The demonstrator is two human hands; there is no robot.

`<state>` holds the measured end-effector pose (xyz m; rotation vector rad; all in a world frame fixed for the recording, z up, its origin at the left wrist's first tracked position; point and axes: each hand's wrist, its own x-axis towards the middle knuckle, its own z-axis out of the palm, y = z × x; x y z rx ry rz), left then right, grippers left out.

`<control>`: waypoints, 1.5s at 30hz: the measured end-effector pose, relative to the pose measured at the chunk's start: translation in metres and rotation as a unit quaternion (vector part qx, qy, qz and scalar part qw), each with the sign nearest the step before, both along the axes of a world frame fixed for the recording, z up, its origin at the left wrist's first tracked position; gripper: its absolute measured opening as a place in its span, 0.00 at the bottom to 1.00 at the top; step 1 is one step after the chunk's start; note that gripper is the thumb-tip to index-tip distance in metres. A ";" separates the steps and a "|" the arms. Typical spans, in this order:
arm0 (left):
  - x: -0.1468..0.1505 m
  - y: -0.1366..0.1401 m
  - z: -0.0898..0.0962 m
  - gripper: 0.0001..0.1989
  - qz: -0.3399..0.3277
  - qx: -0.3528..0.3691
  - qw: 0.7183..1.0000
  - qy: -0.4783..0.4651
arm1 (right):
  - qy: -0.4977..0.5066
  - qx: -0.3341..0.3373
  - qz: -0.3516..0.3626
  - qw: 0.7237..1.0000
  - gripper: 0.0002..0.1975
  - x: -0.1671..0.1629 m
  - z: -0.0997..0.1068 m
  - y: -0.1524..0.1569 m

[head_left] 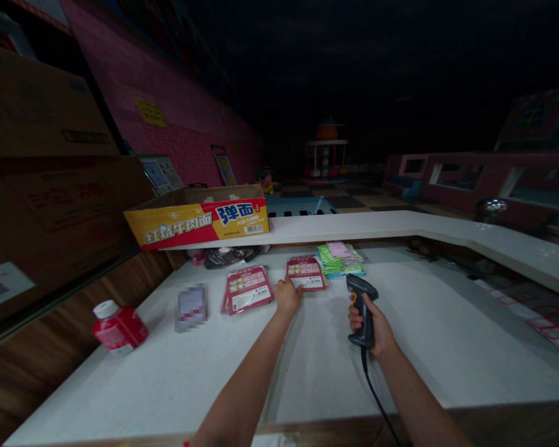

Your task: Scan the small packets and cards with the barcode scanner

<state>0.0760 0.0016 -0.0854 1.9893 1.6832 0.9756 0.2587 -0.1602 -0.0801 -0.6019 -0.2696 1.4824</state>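
Note:
My right hand (pixel 376 326) is wrapped around the handle of a dark grey barcode scanner (pixel 362 310), held upright with its head towards the packets and its cable trailing to the near edge. My left hand (pixel 287 298) has its fingers closed on the near left corner of a flat red-and-white packet (pixel 306 273). Just left of that hand lies a small stack of similar red packets (pixel 249 289), slightly fanned. Behind the held packet and to its right is a pile of green and pink packets (pixel 339 257).
A red bottle with a white cap (pixel 120 327) and a blurred small pack (pixel 190 307) are on the left of the white counter (pixel 177 385). A yellow-and-red noodle carton (pixel 200 220) sits on the raised ledge (pixel 345 225). Large cardboard boxes (pixel 51 205) stack up at far left.

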 end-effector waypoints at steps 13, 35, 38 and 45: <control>-0.005 -0.017 0.014 0.19 -0.038 -0.016 0.992 0.115 | 0.010 0.008 -0.008 1.000 0.18 0.000 -0.004 -0.002; -0.049 -0.035 0.049 0.20 0.093 0.079 0.966 0.230 | 0.046 -0.003 -0.009 0.999 0.14 0.003 -0.009 -0.004; -0.081 -0.034 0.052 0.24 0.174 0.031 0.957 0.229 | 0.048 -0.004 -0.004 0.999 0.14 0.003 -0.008 -0.005; -0.128 -0.045 0.047 0.33 0.261 -0.045 0.939 0.221 | 0.050 -0.005 0.002 0.999 0.11 0.002 -0.005 -0.008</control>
